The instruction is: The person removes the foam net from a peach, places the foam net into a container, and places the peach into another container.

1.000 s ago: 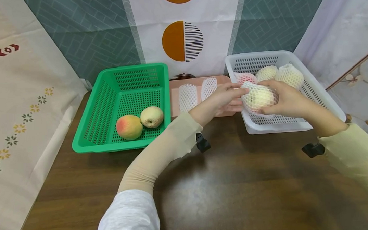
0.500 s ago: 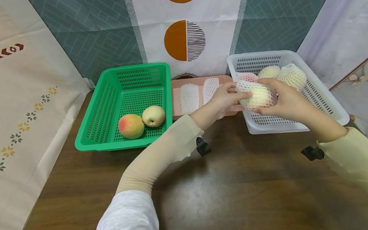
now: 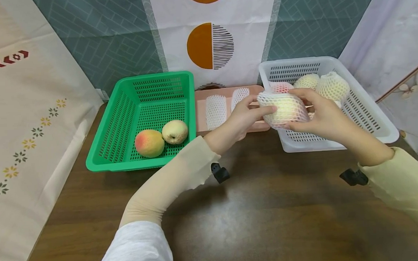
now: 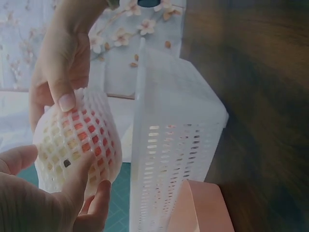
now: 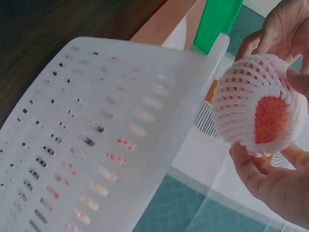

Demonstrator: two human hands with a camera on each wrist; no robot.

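Both hands hold one peach in a white foam net at the near left edge of the white basket. The left hand grips its left side, thumb on the front; the right hand grips its right side with fingers on top and thumb below. In the left wrist view the netted peach shows red and pale yellow through the mesh. The right wrist view shows the net's open end, with red skin of the peach bare there.
A green basket at the left holds two bare peaches. Between the baskets lies a pink tray with two empty foam nets. Several netted fruits sit in the white basket. Patterned cloths hang behind and beside.
The left hand has closed its grip on the netted peach. Both hands have moved it slightly left, partly out over the basket's left edge.
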